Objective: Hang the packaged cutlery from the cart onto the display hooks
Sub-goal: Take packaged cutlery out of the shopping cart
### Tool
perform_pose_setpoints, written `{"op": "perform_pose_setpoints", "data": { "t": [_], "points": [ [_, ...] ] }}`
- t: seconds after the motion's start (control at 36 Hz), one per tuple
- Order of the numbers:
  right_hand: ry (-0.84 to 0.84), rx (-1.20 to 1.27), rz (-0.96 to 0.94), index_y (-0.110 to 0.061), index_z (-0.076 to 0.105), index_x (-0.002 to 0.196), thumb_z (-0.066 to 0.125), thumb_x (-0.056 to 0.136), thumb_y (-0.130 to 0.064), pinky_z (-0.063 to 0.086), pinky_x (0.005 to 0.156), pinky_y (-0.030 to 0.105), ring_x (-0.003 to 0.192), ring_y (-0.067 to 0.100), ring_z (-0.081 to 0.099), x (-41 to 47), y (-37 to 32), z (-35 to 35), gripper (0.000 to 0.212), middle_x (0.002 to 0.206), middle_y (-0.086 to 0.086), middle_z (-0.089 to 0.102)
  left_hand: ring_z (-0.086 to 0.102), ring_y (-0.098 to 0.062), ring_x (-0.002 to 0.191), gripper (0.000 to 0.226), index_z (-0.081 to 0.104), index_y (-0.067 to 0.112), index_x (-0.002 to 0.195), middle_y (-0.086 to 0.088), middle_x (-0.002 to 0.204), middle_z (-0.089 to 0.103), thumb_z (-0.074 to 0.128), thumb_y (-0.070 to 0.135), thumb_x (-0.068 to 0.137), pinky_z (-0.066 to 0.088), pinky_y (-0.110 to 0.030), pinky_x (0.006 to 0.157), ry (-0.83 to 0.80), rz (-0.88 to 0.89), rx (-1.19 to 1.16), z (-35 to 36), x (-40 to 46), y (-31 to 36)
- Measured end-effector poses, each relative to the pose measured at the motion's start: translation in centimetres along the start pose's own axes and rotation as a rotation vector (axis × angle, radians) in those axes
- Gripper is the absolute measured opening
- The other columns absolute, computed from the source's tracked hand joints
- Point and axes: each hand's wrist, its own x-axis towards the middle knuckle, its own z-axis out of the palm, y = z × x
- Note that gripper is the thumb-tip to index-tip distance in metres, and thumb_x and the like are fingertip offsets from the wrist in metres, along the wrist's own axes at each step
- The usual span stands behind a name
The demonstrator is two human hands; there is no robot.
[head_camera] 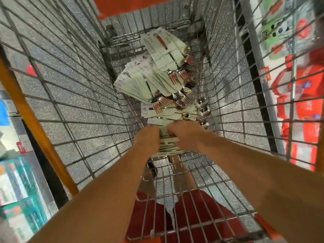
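Red shorts (198, 216) at 6 o'clock, seen through cart (73, 106) mesh. Both forearms reach down into cart. Left hand (148, 139) and right hand (185, 135) close together at centre, fingers curled around stack of cards (167, 144) – near end of cutlery (157, 76) pile. Pile runs toward 12 o'clock along cart floor – pale card packs, forks (174, 78) and spoons (203, 107) poking out at 1 o'clock. Shelves (298, 85) with red packs at 3 o'clock.

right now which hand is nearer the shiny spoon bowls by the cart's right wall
Right. The right hand lies just below the spoon bowls; the left hand is farther, below and to their left.
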Motion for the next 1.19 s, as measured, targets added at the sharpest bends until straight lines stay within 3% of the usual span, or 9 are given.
{"op": "perform_pose_setpoints", "data": {
  "t": [0.28, 0.44, 0.5, 0.69, 0.81, 0.86, 0.94, 1.06, 1.19],
  "points": [
    [0.101, 0.152, 0.091, -0.033, 0.063, 0.11, 0.062, 0.091, -0.009, 0.055, 0.084, 0.032, 0.092, 0.012, 0.061, -0.8, 0.3, -0.2, 0.031, 0.101, -0.014, 0.057, 0.056, -0.02, 0.104, 0.039, 0.058, 0.017, 0.115, -0.004, 0.114, 0.058, 0.078, 0.026, 0.082, 0.054, -0.038, 0.09, 0.13, -0.031, -0.108, -1.5, -0.4, 0.2],
    [0.126, 0.255, 0.137, -0.045, 0.053, 0.083, 0.061, 0.094, -0.014, 0.043, 0.056, 0.02, 0.076, 0.008, 0.055, -0.7, 0.7, -0.8, 0.034, 0.09, -0.015, 0.047, 0.046, -0.028, 0.121, 0.058, 0.04, 0.007, 0.136, -0.013, 0.133, 0.047, 0.069, 0.011, 0.086, 0.045, -0.039, 0.104, 0.176, -0.158, -0.202, -2.5, -1.0, 0.2],
    [0.146, 0.333, 0.186, -0.035, 0.053, 0.084, 0.061, 0.095, -0.019, 0.041, 0.053, 0.02, 0.072, 0.008, 0.056, -0.6, 1.1, -0.7, 0.021, 0.092, -0.012, 0.054, 0.045, -0.029, 0.123, 0.056, 0.037, 0.006, 0.14, -0.014, 0.135, 0.045, 0.063, 0.008, 0.09, 0.044, -0.041, 0.107, 0.212, -0.249, -0.384, -2.9, -1.0, 0.4],
    [0.214, 0.771, 0.323, -0.019, 0.057, 0.099, 0.062, 0.095, -0.015, 0.05, 0.056, 0.022, 0.077, 0.014, 0.064, -0.1, 1.7, -1.9, 0.008, 0.095, 0.001, 0.065, 0.06, -0.029, 0.097, 0.032, 0.047, 0.006, 0.123, -0.014, 0.115, 0.057, 0.051, -0.003, 0.092, 0.057, -0.041, 0.083, 0.338, -0.5, -0.819, -3.6, -0.1, 0.7],
    [0.176, 1.039, 0.403, -0.014, 0.056, 0.102, 0.063, 0.093, -0.007, 0.061, 0.07, 0.049, 0.075, 0.028, 0.068, 0.1, 1.3, -2.6, 0.013, 0.102, 0.012, 0.068, 0.062, -0.031, 0.101, 0.035, 0.045, 0.007, 0.128, -0.015, 0.12, 0.058, 0.049, 0.001, 0.093, 0.058, -0.047, 0.084, 0.338, -0.514, -0.884, -3.5, 0.1, 0.4],
    [0.188, 1.07, 0.436, -0.014, 0.057, 0.107, 0.063, 0.093, -0.009, 0.057, 0.077, 0.057, 0.074, 0.033, 0.068, 0.2, 1.2, -2.8, 0.016, 0.099, 0.012, 0.069, 0.063, -0.024, 0.091, 0.04, 0.044, 0.007, 0.132, -0.014, 0.122, 0.059, 0.051, 0.003, 0.094, 0.058, -0.039, 0.071, 0.308, -0.521, -0.895, -3.4, 0.1, 0.3],
    [0.211, 1.086, 0.463, -0.012, 0.058, 0.111, 0.062, 0.094, -0.01, 0.054, 0.062, 0.04, 0.072, 0.027, 0.063, 0.2, 1.3, -3.0, 0.017, 0.097, 0.011, 0.069, 0.064, -0.016, 0.076, 0.041, 0.049, 0.008, 0.128, -0.009, 0.115, 0.065, 0.065, 0.013, 0.091, 0.054, -0.028, 0.055, 0.24, -0.507, -0.917, -2.8, 0.1, 0.1],
    [0.22, 1.116, 0.496, -0.015, 0.062, 0.104, 0.064, 0.094, -0.013, 0.055, 0.084, 0.053, 0.077, 0.03, 0.066, 0.3, 1.8, -3.0, 0.011, 0.093, 0.014, 0.072, 0.061, -0.014, 0.075, 0.016, 0.049, 0.016, 0.107, 0.002, 0.091, 0.06, 0.06, 0.014, 0.095, 0.05, -0.022, 0.056, 0.139, -0.458, -0.866, -2.2, 0.1, 0.1],
    [0.251, 1.109, 0.509, -0.017, 0.061, 0.1, 0.063, 0.094, -0.014, 0.052, 0.05, 0.022, 0.065, 0.014, 0.061, -0.1, 2.3, -3.1, 0.006, 0.088, 0.007, 0.066, 0.065, -0.022, 0.085, 0.009, 0.051, 0.018, 0.099, -0.003, 0.095, 0.063, 0.06, 0.019, 0.097, 0.057, -0.036, 0.073, 0.149, -0.401, -0.824, -1.7, 0.2, 0.0]
  ]
}}
